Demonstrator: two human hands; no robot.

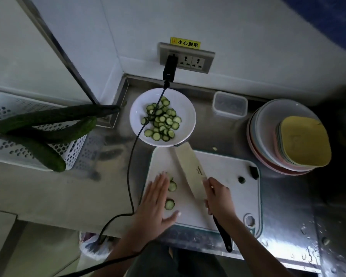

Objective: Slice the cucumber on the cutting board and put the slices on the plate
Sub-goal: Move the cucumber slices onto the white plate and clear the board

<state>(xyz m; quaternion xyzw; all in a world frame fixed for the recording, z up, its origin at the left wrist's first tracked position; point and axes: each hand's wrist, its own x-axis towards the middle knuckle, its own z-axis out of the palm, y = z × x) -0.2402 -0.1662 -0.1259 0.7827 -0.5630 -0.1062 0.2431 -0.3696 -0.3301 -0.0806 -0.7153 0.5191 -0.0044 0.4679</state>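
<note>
Knife [190, 168] — blade tip apparently toward plate [186, 108]

Green-rimmed pale slices [161, 118] fill a white plate [185, 100]; a perforated white basket [6, 108] holds dark-green cucumbers [46, 116].

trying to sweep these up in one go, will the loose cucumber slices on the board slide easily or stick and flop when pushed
The cucumber slices lie flat on the cutting board, so they probably won't roll. They look thin and freshly cut, so likely damp, light and a bit clingy. The left hand, open beside them, could probably slide them toward the knife.
</note>
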